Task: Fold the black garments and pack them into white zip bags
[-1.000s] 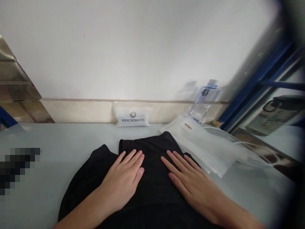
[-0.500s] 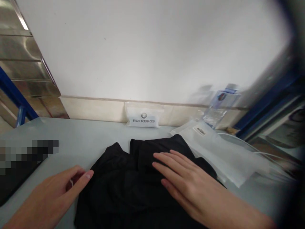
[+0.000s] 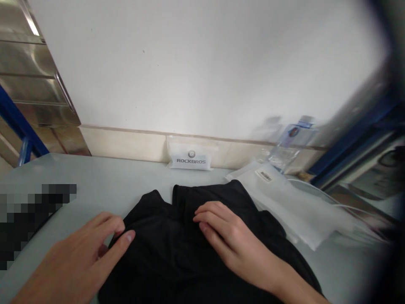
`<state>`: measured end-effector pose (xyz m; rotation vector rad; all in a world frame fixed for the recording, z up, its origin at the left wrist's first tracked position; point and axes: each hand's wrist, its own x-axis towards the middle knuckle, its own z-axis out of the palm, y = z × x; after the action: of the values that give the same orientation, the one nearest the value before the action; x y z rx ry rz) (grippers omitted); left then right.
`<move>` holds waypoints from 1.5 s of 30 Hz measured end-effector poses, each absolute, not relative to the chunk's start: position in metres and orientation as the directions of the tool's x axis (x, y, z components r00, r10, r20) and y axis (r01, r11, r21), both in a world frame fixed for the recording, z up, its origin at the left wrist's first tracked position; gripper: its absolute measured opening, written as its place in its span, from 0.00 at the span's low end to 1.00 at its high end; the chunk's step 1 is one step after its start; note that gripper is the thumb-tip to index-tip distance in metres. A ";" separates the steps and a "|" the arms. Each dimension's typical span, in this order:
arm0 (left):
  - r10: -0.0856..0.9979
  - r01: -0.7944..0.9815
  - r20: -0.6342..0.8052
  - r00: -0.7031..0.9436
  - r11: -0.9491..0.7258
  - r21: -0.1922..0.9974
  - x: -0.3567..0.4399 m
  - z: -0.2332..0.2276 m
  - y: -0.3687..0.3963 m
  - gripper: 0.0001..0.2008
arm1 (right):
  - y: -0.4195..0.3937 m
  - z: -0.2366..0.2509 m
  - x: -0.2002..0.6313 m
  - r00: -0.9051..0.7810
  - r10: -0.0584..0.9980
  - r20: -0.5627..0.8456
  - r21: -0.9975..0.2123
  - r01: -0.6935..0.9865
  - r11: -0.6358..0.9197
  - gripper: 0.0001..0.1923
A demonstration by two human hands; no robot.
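A black garment point(image 3: 164, 249) lies loosely spread and creased before me; its exact kind does not show. Over its left edge reaches my left hand point(image 3: 82, 249), thumb on top of the cloth and index finger bent beside it. A small gap separates those two fingertips, so the hand is open. My right hand point(image 3: 230, 236) rests on the middle of the garment with bent fingers. Its thumb and fingertips come together at a fold in the cloth, closed on it.
A small white ROCKBROS pouch point(image 3: 191, 158) stands against the wall. At the right lie a white plastic bag point(image 3: 284, 207) with a barcode label and a white cable point(image 3: 322, 192), with a clear bottle point(image 3: 291, 145) behind. A blurred-out dark object point(image 3: 28, 219) sits at the left. Blue frame bars point(image 3: 22, 126) flank the table.
My right hand has gone from lying flat to curled, its fingertips shifting slightly left. My left hand has moved a little right, its thumb farther over the garment.
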<state>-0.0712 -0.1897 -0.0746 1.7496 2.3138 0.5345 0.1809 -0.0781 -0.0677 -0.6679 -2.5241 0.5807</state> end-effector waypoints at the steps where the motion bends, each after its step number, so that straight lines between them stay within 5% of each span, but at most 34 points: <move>1: 0.947 0.887 0.141 -0.289 0.210 0.411 -0.067 -0.073 -0.189 0.19 | -0.078 -0.066 0.181 -0.732 0.605 0.313 -0.576 0.360 0.734 0.10; 4: 0.910 0.889 0.323 -0.259 0.094 0.448 -0.047 -0.065 -0.181 0.17 | -0.078 -0.067 0.180 -0.623 0.760 0.186 -0.804 0.348 0.482 0.12; 7: 0.853 0.909 0.513 -0.096 -0.135 0.395 -0.014 -0.060 -0.167 0.10 | -0.082 -0.071 0.176 -0.609 0.793 0.005 -0.963 0.210 0.167 0.15; 9: 0.799 0.906 0.597 0.068 -0.300 0.299 0.011 -0.061 -0.161 0.06 | -0.086 -0.074 0.174 -0.662 0.745 -0.077 -0.997 0.069 -0.042 0.19; 13: 0.708 0.817 0.591 0.386 -0.560 0.136 0.044 -0.070 -0.158 0.18 | -0.090 -0.077 0.178 -0.661 0.702 -0.265 -0.893 -0.106 -0.438 0.22; 17: 0.851 0.738 0.458 0.257 -0.479 0.475 0.026 -0.067 -0.149 0.13 | -0.086 -0.078 0.183 -0.685 0.643 -0.343 -0.814 -0.125 -0.567 0.16; 20: 0.963 0.637 0.252 0.098 -0.255 0.728 -0.005 -0.055 -0.119 0.16 | -0.084 -0.078 0.182 -0.780 0.584 -0.225 -0.854 -0.131 -0.503 0.16; 23: 0.902 0.502 0.004 0.431 -0.244 0.830 -0.023 -0.046 -0.084 0.19 | -0.084 -0.078 0.180 -0.819 0.566 -0.099 -0.927 -0.131 -0.352 0.13; 27: 0.732 0.454 -0.122 0.670 -0.274 0.848 -0.023 -0.048 -0.056 0.15 | -0.087 -0.078 0.183 -0.849 0.528 -0.033 -0.985 -0.061 -0.159 0.09; 32: 0.788 0.596 -0.134 0.601 -0.331 0.732 -0.017 -0.066 -0.046 0.15 | -0.086 -0.069 0.190 -0.813 0.560 -0.156 -0.960 0.258 0.106 0.07; 36: 0.870 0.663 -0.016 0.493 -0.363 0.654 -0.006 -0.086 -0.046 0.13 | -0.082 -0.062 0.195 -0.736 0.652 -0.184 -0.729 0.547 0.412 0.07; 42: 0.914 0.759 0.163 0.372 -0.401 0.514 0.008 -0.096 -0.052 0.14 | -0.085 -0.054 0.210 -0.733 0.676 -0.077 -0.138 0.679 0.721 0.16; 45: 0.884 0.728 0.213 0.415 -0.464 0.505 -0.006 -0.083 -0.054 0.19 | -0.095 -0.044 0.211 -0.710 0.701 0.066 -0.099 0.695 0.712 0.14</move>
<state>-0.0065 -0.0543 -0.0830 2.3408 1.3902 0.6548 0.2106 -0.0949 -0.0439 -1.1507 -2.8153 0.1016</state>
